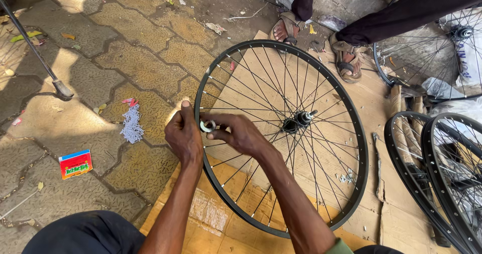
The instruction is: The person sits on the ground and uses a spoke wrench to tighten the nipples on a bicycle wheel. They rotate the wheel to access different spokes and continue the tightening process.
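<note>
1. You look down at a black bicycle wheel (353, 133) lying flat on sheets of cardboard (321, 73) on the paved ground; its hub (299, 119) sits at the centre with the axle pointing up toward you.
2. Both your hands meet at the wheel's left rim, well left of the hub.
3. Your left hand (184, 136) grips the rim itself, thumb up over its edge.
4. Your right hand (241, 133) reaches in over the spokes and pinches a small silvery ring-shaped tool (207, 126) against the rim; it is touching your left hand, so both are equally near it.
5. Left of the wheel, on the paving, lie a pale bundle of small metal parts (132, 124) and, further off, a small red and blue box (75, 164); its contents are hidden.
6. Beyond the wheel's far edge are another person's sandalled feet (346, 58); more wheels (442, 173) lie to its right.
</note>
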